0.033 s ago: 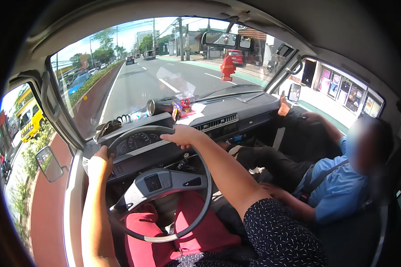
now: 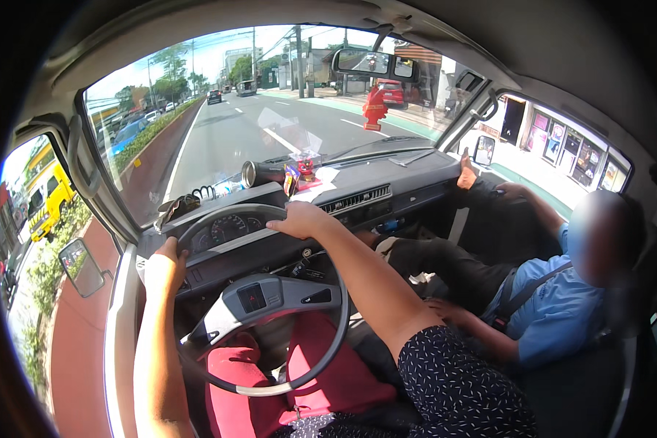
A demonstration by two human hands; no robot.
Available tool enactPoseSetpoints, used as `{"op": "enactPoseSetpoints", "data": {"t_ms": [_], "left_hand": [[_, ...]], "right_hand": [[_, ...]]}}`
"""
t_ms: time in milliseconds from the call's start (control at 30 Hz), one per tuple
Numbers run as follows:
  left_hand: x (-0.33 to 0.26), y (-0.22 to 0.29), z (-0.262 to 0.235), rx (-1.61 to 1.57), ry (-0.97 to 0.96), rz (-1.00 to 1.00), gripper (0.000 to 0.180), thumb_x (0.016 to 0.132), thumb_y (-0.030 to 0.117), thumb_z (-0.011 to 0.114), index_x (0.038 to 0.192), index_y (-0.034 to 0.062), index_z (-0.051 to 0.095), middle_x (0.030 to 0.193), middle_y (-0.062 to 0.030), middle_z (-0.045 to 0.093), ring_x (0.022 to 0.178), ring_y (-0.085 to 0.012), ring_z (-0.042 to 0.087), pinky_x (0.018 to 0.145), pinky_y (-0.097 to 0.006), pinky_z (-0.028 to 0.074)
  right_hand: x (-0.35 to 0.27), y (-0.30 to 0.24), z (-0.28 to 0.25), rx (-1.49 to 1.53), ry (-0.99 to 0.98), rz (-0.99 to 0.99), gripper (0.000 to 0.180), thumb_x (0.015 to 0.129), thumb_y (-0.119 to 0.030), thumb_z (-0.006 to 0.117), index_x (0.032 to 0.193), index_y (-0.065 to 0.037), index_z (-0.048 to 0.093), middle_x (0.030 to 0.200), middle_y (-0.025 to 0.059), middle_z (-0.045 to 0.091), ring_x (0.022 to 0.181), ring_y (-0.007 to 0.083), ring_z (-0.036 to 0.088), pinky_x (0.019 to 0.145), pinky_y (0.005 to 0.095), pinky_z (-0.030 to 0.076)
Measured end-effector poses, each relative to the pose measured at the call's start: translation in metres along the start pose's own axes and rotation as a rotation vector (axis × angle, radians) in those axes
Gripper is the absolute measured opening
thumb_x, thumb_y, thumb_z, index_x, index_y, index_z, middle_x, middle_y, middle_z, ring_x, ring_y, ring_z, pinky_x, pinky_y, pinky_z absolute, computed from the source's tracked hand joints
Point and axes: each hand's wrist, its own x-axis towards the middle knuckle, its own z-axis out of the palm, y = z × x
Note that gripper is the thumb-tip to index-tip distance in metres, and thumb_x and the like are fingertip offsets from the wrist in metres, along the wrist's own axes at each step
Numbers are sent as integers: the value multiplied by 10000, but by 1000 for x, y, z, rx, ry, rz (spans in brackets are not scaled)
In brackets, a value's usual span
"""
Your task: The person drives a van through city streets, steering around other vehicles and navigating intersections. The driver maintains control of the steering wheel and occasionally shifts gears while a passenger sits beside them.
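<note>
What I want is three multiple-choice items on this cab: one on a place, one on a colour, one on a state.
1. Where is the right hand?
A. on top of the wheel
B. on the mirror
C. on the passenger's knee

2. What colour are the driver's trousers?
A. blue
B. red
C. white

3. How is the left hand?
A. hanging out of the window
B. gripping the wheel's left rim
C. flat on the dashboard

Answers:
1 A, its fingers curl over the top of the rim.
2 B, red cloth shows behind the wheel.
3 B, it closes on the left rim.
</note>
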Motion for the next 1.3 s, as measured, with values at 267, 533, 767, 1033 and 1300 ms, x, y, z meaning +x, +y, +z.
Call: {"op": "enactPoseSetpoints", "data": {"t_ms": [267,533,767,1033,1300], "left_hand": [[-8,-7,4,-32,8,-18,284,933,275,709,1011,53,550,858,-266,691,874,-488,674,751,-574,511],[-13,-3,-2,-35,-7,-58,282,944,274,697,1010,45,545,888,-258,699,904,-470,684,784,-556,524],[-15,-8,3,-62,13,-31,281,939,265,699,1014,36,555,888,-262,699,896,-472,680,771,-545,521],[-11,-4,1,-62,9,-46,270,924,249,715,1029,43,576,900,-263,703,905,-476,683,771,-545,520],[-16,0,-7,-33,9,-27,284,935,279,704,1001,43,560,873,-275,693,901,-488,674,778,-562,523]], "right_hand": [[-15,-3,7,79,123,42,660,962,-581,616,1205,30,673,1191,232,706,1175,381,662,1014,467,519],[-24,-19,-1,52,130,119,639,946,-583,621,1204,-1,679,1218,216,704,1185,368,660,996,489,526],[-27,-19,1,58,159,143,622,959,-575,603,1203,-9,681,1220,209,706,1186,366,663,992,498,531],[-33,-17,1,83,182,137,598,968,-566,599,1206,-25,686,1243,196,697,1206,369,652,1005,490,537],[-33,-22,-3,88,186,150,605,959,-577,600,1177,-21,702,1210,194,715,1169,362,673,985,490,538]]}}
